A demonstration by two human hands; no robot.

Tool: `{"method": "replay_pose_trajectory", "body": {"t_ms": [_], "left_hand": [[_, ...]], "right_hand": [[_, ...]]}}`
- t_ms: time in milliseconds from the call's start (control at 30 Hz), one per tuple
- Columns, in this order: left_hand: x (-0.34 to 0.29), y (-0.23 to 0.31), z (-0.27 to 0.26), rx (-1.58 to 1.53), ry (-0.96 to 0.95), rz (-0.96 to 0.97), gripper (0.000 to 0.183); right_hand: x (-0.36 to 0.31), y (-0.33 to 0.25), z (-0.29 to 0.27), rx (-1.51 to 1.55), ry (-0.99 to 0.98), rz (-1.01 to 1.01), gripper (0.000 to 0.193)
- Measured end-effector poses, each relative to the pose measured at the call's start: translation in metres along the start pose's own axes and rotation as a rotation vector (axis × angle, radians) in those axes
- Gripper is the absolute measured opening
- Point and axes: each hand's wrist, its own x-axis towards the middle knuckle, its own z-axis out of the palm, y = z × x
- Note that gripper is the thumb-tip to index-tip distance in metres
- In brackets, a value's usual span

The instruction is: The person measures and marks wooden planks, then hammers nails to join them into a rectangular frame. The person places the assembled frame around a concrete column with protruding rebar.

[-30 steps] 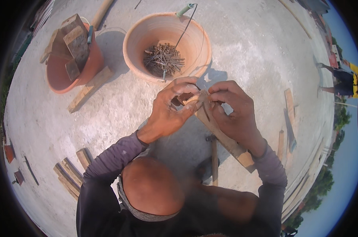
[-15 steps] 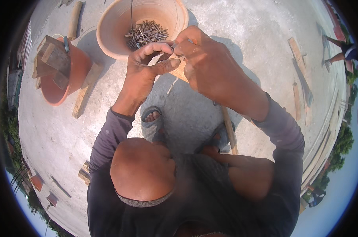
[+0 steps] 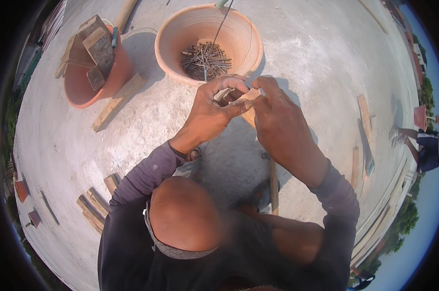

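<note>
Small wooden piece (image 3: 231,94) pinched at upper centre of the frame, between thumb and curled fingers of the left hand (image 3: 210,114); right hand (image 3: 277,128) closed in from the right, fingertips touching the same piece on its far side. Both hands pressed close around it, knuckle to knuckle, neither spread. Long axis of the piece hard to read, mostly hidden by fingers; seemingly slanted from upper right to lower left. A paler slat (image 3: 249,112) visible just under the hands, running down toward lower centre. Left hand slightly nearer the piece, wrapping most of it.

Directly beyond the hands, toward the top of the frame, a terracotta-coloured basin (image 3: 243,39) holding a heap of dark nails (image 3: 206,59), its near rim almost touching the fingertips. Thin rod (image 3: 224,19) leaning out of the basin toward the top edge. At upper left, a second reddish basin (image 3: 83,87) stacked with wood offcuts (image 3: 97,51), a plank (image 3: 118,102) lying against its base. More short planks (image 3: 95,206) at lower left and along the right on the concrete floor (image 3: 326,63). Another person (image 3: 423,145) at the far right edge, well apart.
</note>
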Motion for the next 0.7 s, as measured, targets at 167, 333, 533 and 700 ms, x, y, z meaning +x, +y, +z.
{"method": "replay_pose_trajectory", "body": {"t_ms": [167,333,533,700], "left_hand": [[-0.003,0.006,0.003,0.192,0.025,0.029,0.023],[-0.007,0.010,0.005,0.330,0.046,0.021,0.022],[-0.006,0.007,0.006,0.392,0.063,0.104,0.019],[-0.008,0.007,0.005,0.343,0.060,0.055,0.024]], "right_hand": [[0.012,0.010,-0.004,0.165,0.111,0.017,0.014],[0.013,0.032,-0.010,0.385,0.137,0.012,0.023],[0.025,0.039,0.015,0.612,0.324,-0.064,0.030],[0.027,0.038,0.032,0.607,0.470,-0.023,0.024]]}}
